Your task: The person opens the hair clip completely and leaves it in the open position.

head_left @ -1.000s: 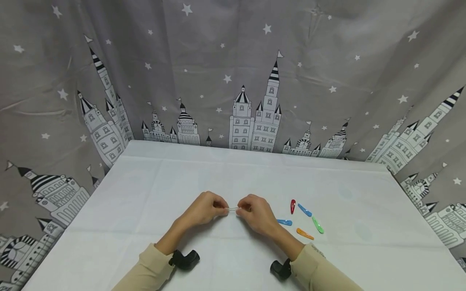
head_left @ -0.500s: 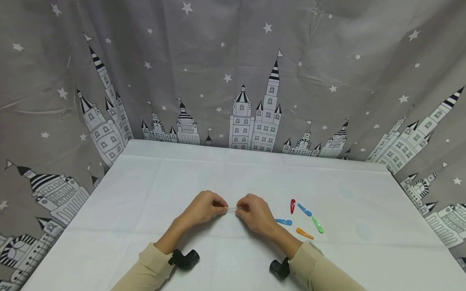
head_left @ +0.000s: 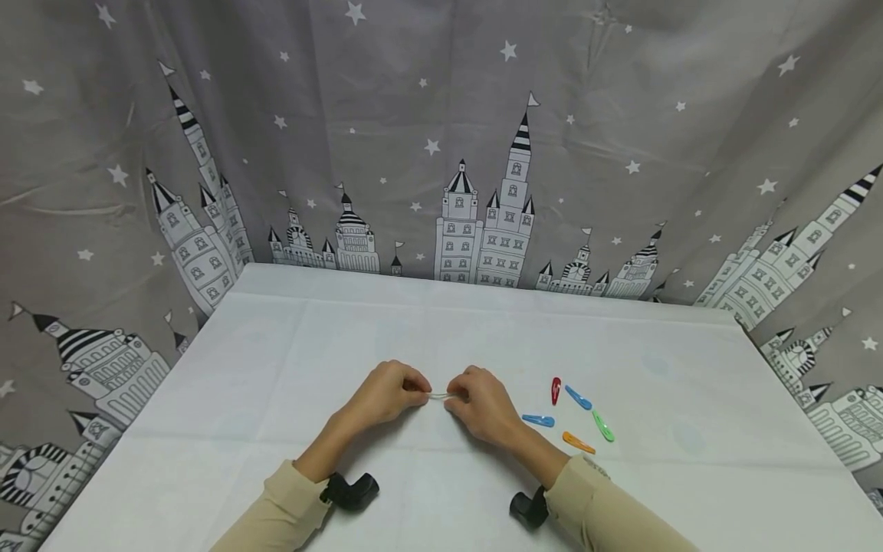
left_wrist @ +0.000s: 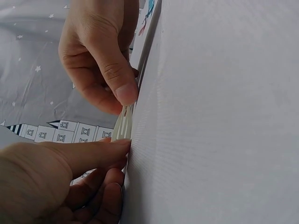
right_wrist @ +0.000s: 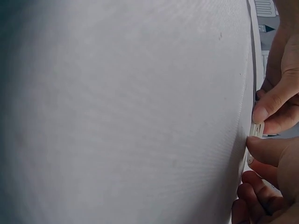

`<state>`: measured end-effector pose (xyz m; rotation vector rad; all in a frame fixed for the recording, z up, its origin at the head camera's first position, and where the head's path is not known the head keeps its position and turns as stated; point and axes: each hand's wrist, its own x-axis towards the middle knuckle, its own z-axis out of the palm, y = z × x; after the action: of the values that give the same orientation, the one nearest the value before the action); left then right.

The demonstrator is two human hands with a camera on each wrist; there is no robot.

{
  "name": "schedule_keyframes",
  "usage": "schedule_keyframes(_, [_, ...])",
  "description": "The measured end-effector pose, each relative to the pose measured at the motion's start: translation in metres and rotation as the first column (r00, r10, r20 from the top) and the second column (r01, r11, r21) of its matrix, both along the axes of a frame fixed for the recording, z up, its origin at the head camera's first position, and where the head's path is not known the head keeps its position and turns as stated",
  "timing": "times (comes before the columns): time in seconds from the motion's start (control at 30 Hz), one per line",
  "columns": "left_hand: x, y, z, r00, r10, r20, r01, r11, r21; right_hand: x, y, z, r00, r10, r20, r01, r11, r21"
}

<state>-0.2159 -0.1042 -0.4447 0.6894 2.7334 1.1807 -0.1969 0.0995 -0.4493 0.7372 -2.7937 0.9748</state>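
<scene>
A pale cream snap hair clip point(left_wrist: 122, 127) spans the gap between both hands, close over the white table. My left hand point(head_left: 388, 395) pinches one end between thumb and fingertips. The other end sits in the thumb-and-finger pinch of my right hand point(head_left: 485, 405). In the head view only a thin light strip of the hair clip point(head_left: 438, 396) shows; fingertips cover its ends. From the right wrist, a short piece of the hair clip point(right_wrist: 257, 129) appears between the thumbs.
Right of the hands lie several snap hair clips: a red clip point(head_left: 556, 391), a blue clip point(head_left: 578, 397), another blue clip point(head_left: 538, 420), a green clip point(head_left: 603, 425) and an orange clip point(head_left: 578, 442). A grey castle-print curtain point(head_left: 386, 115) hangs behind the white-covered table point(head_left: 331, 330).
Both hands keep their pinch on the cream hair clip. The right hand has shifted very slightly left, toward the left hand. The loose clips lie as before.
</scene>
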Motion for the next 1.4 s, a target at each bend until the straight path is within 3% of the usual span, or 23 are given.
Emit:
schedule_keyframes(0.5, [-0.0003, 0.0001, 0.0002, 0.999, 0.003, 0.045, -0.004, 1.0, 0.021, 0.0006, 0.0002, -0.0001, 1.0, -0.013, 0.028, 0.013, 1.0, -0.005])
schedule_keyframes(1.4, [0.0002, -0.0004, -0.001, 0.999, -0.004, 0.049, 0.003, 0.999, 0.038, 0.0018, 0.0015, -0.0018, 0.998, -0.026, 0.055, 0.028, 0.999, -0.03])
